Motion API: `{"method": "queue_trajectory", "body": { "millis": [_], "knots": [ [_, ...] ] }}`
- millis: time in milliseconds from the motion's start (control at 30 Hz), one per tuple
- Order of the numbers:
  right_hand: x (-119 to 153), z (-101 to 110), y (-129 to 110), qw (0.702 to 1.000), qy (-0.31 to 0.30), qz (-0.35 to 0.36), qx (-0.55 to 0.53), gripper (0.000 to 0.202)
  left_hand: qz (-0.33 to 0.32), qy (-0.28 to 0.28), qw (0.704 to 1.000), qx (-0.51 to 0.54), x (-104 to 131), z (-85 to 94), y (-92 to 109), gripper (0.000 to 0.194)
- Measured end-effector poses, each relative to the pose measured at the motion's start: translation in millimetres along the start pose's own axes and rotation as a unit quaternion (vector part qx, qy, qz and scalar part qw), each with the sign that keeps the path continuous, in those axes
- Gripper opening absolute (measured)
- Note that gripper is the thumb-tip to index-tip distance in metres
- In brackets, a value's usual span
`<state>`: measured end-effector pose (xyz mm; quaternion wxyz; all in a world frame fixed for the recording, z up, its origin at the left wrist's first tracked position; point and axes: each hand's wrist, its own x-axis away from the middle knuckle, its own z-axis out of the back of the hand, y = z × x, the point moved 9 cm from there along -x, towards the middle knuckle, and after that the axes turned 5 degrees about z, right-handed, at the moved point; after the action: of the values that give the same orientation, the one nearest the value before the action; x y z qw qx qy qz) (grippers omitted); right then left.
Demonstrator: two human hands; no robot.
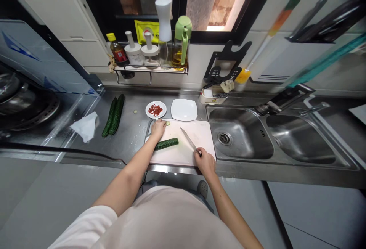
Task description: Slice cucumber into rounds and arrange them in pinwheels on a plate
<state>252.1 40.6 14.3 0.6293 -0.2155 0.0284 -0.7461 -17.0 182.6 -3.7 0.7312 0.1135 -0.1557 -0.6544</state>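
My right hand [205, 160] is closed around the handle of a kitchen knife [188, 139]. Its blade points away and to the left over the white cutting board [183, 155]. A cucumber [168, 143] with one end cut off lies on the board, partly hidden by my left forearm. At the board's far left edge, my left hand [158, 129] has its fingers drawn together at a small pale-green cucumber end [167, 123]. Just beyond the board are a plate of chopped red pieces [155, 110] and a white rectangular plate [184, 110].
Two whole cucumbers [113, 115] lie on the steel counter at left, beside a crumpled white cloth or paper [85, 127]. Another small cucumber end [135, 111] sits nearby. A double sink [243, 134] adjoins the board at right. Against the wall, a rack [151, 69] holds seasoning bottles.
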Motion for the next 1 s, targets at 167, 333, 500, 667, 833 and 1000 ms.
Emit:
{"method": "queue_trajectory", "body": {
  "millis": [167,333,500,667,833,1000],
  "knots": [
    [-1,2,0,1.000,0.003,0.003,-0.002,0.034,0.014,0.025,1.000,0.011,4,3.3,-5,0.028],
    [-2,3,-1,1.000,0.007,0.003,-0.013,0.032,-0.002,0.034,0.999,0.007,8,3.7,-4,0.025],
    [-4,0,-3,0.999,0.014,0.017,-0.038,0.031,0.012,0.036,0.999,0.035,12,8.3,-6,0.025],
    [-9,-1,-7,0.998,0.024,0.032,-0.056,0.030,0.032,0.046,0.994,0.094,26,14.0,-1,0.024],
    [-10,-1,-12,0.997,0.017,0.039,-0.059,0.029,-0.024,0.029,0.991,0.126,54,12.5,19,0.023],
    [-10,-3,-18,0.996,0.008,0.054,-0.069,0.028,-0.063,0.031,0.990,0.124,83,11.6,24,0.024]
  ]
}}
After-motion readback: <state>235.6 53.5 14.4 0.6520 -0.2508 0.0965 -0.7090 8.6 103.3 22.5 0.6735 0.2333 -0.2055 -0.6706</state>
